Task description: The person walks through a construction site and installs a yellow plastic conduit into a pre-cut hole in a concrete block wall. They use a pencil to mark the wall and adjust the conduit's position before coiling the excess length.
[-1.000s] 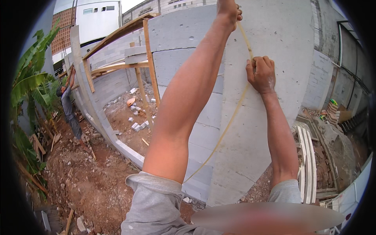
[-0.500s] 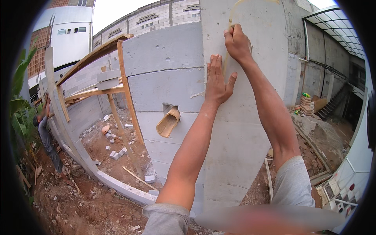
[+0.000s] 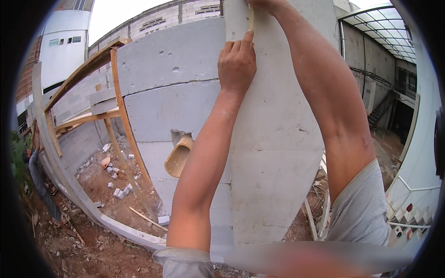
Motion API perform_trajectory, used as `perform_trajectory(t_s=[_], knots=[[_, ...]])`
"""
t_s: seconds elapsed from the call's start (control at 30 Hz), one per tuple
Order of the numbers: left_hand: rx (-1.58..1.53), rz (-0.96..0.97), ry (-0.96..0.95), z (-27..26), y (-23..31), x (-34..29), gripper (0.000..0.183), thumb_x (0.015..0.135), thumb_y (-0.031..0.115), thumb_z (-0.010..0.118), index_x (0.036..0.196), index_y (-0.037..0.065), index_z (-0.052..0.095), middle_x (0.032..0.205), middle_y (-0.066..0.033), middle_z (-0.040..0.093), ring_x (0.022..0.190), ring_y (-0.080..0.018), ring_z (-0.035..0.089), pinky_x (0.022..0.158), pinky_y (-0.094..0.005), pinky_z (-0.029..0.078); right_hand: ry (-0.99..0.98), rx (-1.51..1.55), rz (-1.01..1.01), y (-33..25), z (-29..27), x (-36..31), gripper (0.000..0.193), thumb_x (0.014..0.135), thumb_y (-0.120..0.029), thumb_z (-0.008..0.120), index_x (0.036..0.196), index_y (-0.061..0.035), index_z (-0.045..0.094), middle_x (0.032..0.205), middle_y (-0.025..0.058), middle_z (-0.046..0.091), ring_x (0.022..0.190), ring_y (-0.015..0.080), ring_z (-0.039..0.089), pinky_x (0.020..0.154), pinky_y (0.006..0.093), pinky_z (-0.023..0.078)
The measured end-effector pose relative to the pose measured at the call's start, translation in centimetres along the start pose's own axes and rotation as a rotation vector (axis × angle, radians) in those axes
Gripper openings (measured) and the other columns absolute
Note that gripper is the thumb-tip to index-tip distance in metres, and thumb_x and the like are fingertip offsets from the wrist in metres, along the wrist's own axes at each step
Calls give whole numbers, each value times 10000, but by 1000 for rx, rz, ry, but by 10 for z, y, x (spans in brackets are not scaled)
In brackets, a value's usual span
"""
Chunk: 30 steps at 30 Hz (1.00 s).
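A thin yellowish clear hose [image 3: 251, 21] runs up and down against the smooth grey concrete column [image 3: 278, 139]. My left hand [image 3: 237, 65] is closed around the hose's lower stretch, at the column's left edge. Higher up, my right hand [image 3: 268, 3] grips the hose and is partly cut off by the top of the picture. Left of the column is a wall of large grey blocks [image 3: 171, 104]. Out of a hole in it sticks a tan, bamboo-like tube [image 3: 178, 160], partly behind my left forearm.
A wooden frame [image 3: 121, 106] stands at the block wall's left end. Broken blocks [image 3: 123, 191] lie on the dirt beyond a low curved wall edge [image 3: 120, 226]. At the far left another person [image 3: 39, 178] reaches up. Planks [image 3: 311, 217] stand right of the column.
My right hand has moved up to the top edge. My left hand has gone from lying flat on the column to closing on the hose. The view has shifted to the right.
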<state>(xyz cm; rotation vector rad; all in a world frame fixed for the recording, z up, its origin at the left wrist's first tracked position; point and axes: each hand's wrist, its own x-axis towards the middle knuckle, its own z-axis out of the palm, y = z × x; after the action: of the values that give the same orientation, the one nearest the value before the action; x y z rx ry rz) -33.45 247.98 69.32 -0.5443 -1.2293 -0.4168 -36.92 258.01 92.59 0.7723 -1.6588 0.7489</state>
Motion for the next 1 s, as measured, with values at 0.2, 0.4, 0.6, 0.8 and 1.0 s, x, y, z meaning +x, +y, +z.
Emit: perform_trajectory(t_s=[0.2,0.4,0.6,0.8,1.0], knots=[[44,-113,149,29,-7,39,252,969,143,654,1197,80,739,1035,-90,627,773,-265,700,668,-400,599,-95,183,44,-3,-15,-13,331,915,-302,713,1033,-6,622,878,125,679,827,247,636,754,403,518],[45,-122,160,36,-12,40,276,957,132,637,1206,66,736,1021,-138,615,767,-307,701,699,-423,599,176,-171,2,-18,-17,-31,400,848,-365,794,875,-21,592,797,158,652,749,288,620,711,423,512],[202,-95,121,41,-26,98,310,938,80,588,1216,24,713,1010,-139,591,880,-287,665,757,-412,593,470,21,-331,16,-1,-63,306,926,-278,663,869,-3,543,754,175,568,710,365,572,703,487,483],[303,-51,148,46,-37,108,394,947,165,582,1323,89,670,1084,-113,586,989,-284,613,820,-415,563,599,66,-426,8,1,-81,179,977,-175,461,959,-18,545,827,217,628,765,452,613,714,534,491],[439,-111,-8,42,-28,120,433,936,189,572,1357,135,656,1158,-112,603,1048,-299,640,870,-452,559,744,-59,-521,-7,0,-81,155,973,-168,508,1010,-35,580,908,214,703,787,453,665,740,558,518]])
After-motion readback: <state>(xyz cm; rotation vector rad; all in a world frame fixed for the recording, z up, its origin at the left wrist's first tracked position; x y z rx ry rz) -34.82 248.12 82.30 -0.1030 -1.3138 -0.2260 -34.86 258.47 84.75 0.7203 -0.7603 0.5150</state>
